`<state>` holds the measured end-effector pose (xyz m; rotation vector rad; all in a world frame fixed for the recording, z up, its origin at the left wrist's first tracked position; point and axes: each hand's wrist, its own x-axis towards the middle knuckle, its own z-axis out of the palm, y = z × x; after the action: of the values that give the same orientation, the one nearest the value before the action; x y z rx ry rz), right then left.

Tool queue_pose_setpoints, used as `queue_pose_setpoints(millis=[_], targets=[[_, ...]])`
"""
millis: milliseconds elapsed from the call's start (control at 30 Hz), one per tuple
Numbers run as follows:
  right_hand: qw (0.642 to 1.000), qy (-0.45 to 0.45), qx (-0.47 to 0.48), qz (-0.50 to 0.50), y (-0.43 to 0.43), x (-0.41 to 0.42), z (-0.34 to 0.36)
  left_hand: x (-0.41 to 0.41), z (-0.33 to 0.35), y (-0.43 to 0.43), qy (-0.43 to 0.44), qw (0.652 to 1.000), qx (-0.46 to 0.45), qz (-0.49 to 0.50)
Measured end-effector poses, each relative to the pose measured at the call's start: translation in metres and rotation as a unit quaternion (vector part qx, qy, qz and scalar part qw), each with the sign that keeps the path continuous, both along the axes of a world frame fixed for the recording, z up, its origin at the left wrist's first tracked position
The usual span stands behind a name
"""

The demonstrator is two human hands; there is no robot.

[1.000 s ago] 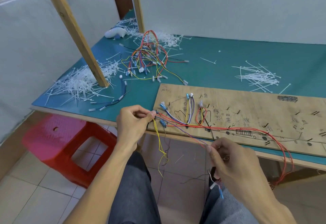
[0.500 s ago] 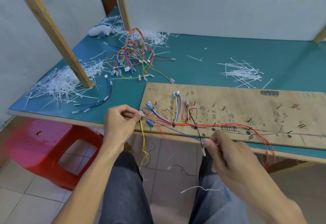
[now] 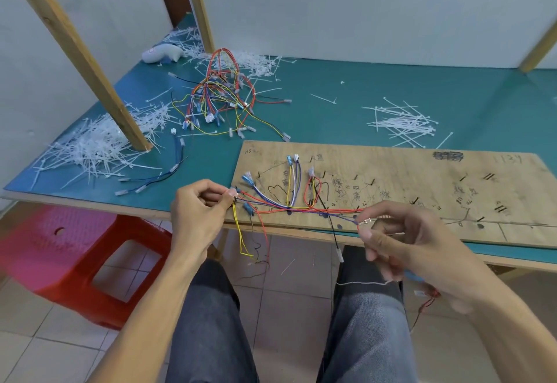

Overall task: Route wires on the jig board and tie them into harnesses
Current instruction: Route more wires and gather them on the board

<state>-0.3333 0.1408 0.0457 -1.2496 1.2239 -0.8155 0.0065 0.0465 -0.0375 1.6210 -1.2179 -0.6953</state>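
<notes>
Left hand (image 3: pixel 196 213) and right hand (image 3: pixel 404 244) each pinch thin coloured wires (image 3: pixel 301 209) across the scribbled plywood jig board (image 3: pixel 422 189), beside a slanted wooden post (image 3: pixel 90 60) amid loose white cable ties (image 3: pixel 90 147).

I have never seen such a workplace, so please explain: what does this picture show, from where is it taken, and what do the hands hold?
The picture comes from a camera worn on the person's head, looking down at two bare hands; no machine is there. On the green table lies a wooden jig board with small pins and drawn paths. Along it run coloured wires. The left hand pinches them at the board's left corner; the right hand pinches them further right. Behind lie a heap of wire harnesses and piles of white cable ties.
</notes>
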Motion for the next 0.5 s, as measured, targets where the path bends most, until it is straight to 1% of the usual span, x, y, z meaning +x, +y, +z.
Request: queue_pose_setpoints(millis=[67, 100, 167, 200, 267, 333, 400, 500], targets=[[0.999, -0.005, 0.012, 0.048, 0.011, 0.009, -0.006, 0.0, -0.001, 0.001, 0.0, 1.0, 0.002, 0.001], [0.995, 0.019, 0.015, 0.097, 0.018, 0.014, -0.01, 0.0, 0.0, 0.001, 0.002, 1.0, 0.002, 0.001], [0.971, 0.136, -0.003, 0.196, 0.025, 0.027, -0.021, 0.001, 0.0, 0.0, 0.004, 1.0, 0.004, 0.0], [0.957, 0.191, -0.023, 0.215, 0.026, 0.034, -0.029, 0.001, 0.0, 0.0, 0.002, 1.0, 0.007, 0.0], [0.952, 0.236, -0.059, 0.185, 0.023, 0.054, -0.043, 0.002, 0.0, 0.001, -0.001, 1.0, 0.009, -0.001], [0.954, 0.262, -0.089, 0.114, 0.018, 0.081, -0.052, 0.002, 0.001, 0.001, -0.002, 1.0, 0.011, -0.003], [0.961, 0.255, -0.098, 0.048, 0.012, 0.107, -0.059, 0.002, 0.002, 0.001, -0.003, 1.0, 0.01, -0.002], [0.948, 0.299, -0.106, 0.018, 0.005, 0.134, -0.069, 0.001, 0.003, 0.002, -0.005, 1.0, 0.009, -0.001]])
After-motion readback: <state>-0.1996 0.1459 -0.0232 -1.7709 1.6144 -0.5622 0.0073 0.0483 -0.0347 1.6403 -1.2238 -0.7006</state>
